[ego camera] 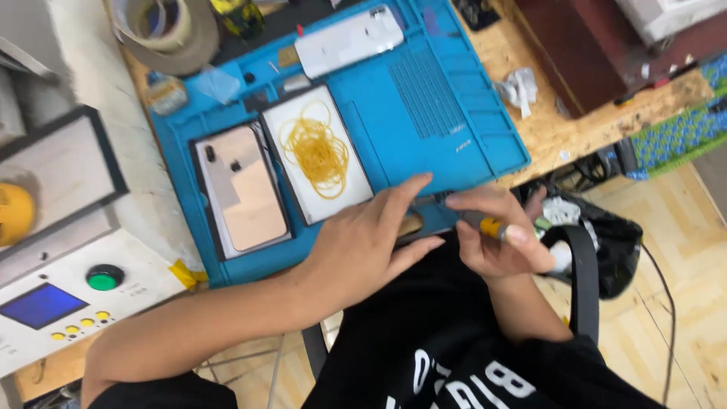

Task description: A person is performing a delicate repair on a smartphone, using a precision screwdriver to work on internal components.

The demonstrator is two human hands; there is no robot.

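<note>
We note a small dark flat part (421, 214) at the near edge of the blue work mat (424, 113), mostly hidden under the hands; we cannot tell what it is. The left hand (363, 242) lies flat over it, fingers spread and extended, pressing down rather than gripping. The right hand (496, 235) is closed around a slim tool with a yellow band (488, 225), pinched between thumb and fingers, its tip pointing towards the part and hidden under the left fingers.

In our judgement the work calls for firm, even pressure from the left hand so the part does not slide off the mat's edge, and a low, steady tool angle with short strokes. The part sits right at the mat's border above the lap, so anything loosened could drop to the floor.

Further out on the mat we record a gold phone back (242, 189) in a dark frame, and just beside it a white panel carrying a tangle of yellow rubber bands (316, 151). A white phone (348, 39) lies near the far edge. A roll of tape (163, 30) stands beyond the mat's corner, a crumpled white tissue (519, 87) lies on the bare wooden bench (545, 129), and a machine with a green button (104, 278) stands well to the left. A black bag (606, 242) hangs close beside the right hand and could crowd its elbow.
</note>
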